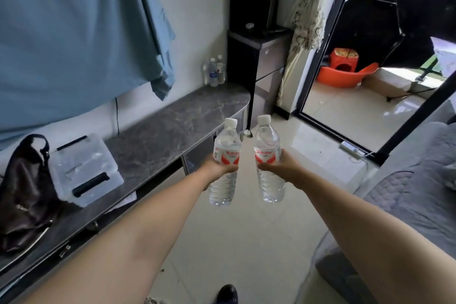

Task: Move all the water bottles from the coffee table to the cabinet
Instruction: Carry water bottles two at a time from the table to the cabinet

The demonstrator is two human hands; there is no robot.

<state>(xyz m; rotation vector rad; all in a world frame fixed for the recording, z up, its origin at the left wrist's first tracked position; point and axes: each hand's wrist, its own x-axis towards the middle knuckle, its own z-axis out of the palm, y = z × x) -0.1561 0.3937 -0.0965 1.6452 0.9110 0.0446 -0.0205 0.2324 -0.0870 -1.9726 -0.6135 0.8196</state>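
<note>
Marble-topped cabinet (pixel 177 116) on your left, bottles (pixel 214 70) already at its far end; your left hand (pixel 217 168) and right hand (pixel 283 168) each grip one upright bottle, carrying two per trip

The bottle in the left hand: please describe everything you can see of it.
The bottle in the left hand is clear ribbed plastic with a white screw cap, on, and a white and red label around its middle. It looks full of clear water. It is held upright, tilted slightly, in the air above the pale tiled floor, beside the dark marble-topped cabinet. The left hand grips it at the label's lower edge, its fingers wrapped around the body. It does not touch the other bottle.
</note>
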